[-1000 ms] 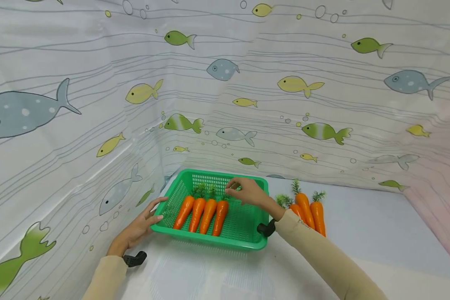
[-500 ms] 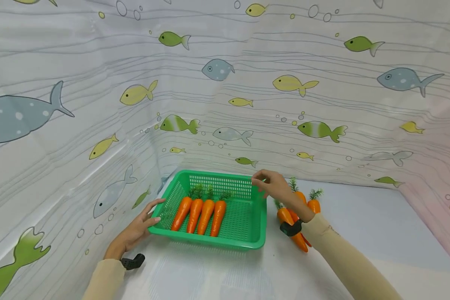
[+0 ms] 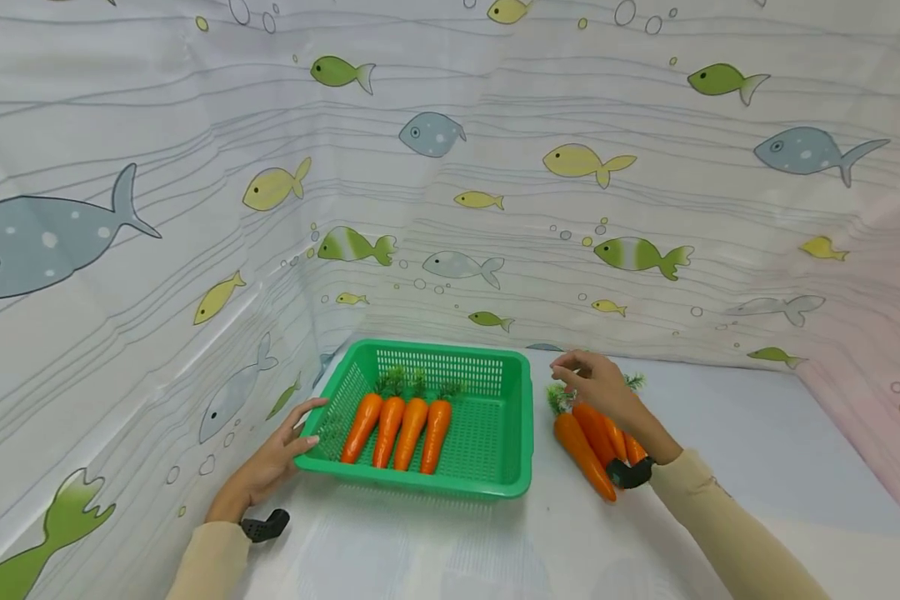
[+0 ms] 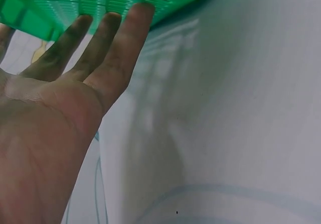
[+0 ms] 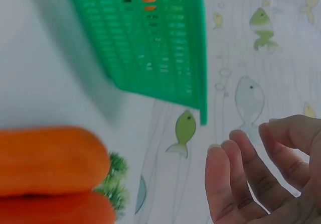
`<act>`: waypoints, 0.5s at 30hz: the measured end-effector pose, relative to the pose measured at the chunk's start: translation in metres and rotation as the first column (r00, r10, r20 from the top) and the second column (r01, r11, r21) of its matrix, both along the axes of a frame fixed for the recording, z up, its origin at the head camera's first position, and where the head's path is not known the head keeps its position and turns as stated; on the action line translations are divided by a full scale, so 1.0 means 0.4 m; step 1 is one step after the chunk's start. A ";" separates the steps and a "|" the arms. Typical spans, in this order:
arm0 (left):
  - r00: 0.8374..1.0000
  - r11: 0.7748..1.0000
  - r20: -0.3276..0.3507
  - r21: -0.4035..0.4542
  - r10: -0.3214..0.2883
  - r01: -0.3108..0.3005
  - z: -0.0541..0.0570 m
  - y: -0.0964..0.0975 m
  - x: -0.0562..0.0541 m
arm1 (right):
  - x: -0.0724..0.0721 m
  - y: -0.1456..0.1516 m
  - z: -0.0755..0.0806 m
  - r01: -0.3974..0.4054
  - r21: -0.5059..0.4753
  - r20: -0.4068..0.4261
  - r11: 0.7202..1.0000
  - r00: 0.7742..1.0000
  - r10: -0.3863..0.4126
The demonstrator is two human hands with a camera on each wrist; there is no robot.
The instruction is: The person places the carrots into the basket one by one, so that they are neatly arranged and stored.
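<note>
Right hand [image 3: 602,390] moved beyond basket [image 3: 480,439] | empty, relaxed | left hand [image 3: 272,460] straight-fingered at rim [image 3: 338,380]

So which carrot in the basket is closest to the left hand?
The leftmost carrot in the green basket. The other three carrots there all lie farther right, away from the left hand.

White tabletop [image 3: 727,450] — green basket [image 3: 412,482], loose carrots [image 3: 581,454]

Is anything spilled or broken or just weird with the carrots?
No, nothing stands out: four carrots lie side by side in the green plastic basket, and the other carrots lie bunched beside it on the table. I see no spills or breaks.
</note>
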State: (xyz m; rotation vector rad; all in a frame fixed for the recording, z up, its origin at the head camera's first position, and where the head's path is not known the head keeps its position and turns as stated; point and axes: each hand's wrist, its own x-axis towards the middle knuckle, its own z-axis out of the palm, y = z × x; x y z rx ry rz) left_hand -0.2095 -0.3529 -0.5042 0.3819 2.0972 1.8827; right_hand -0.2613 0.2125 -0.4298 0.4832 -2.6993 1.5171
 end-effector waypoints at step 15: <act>1.000 1.000 -0.011 0.004 0.013 -0.013 -0.004 0.003 -0.005 | 0.029 0.161 -0.102 0.160 0.070 0.049 0.985 0.985 -0.163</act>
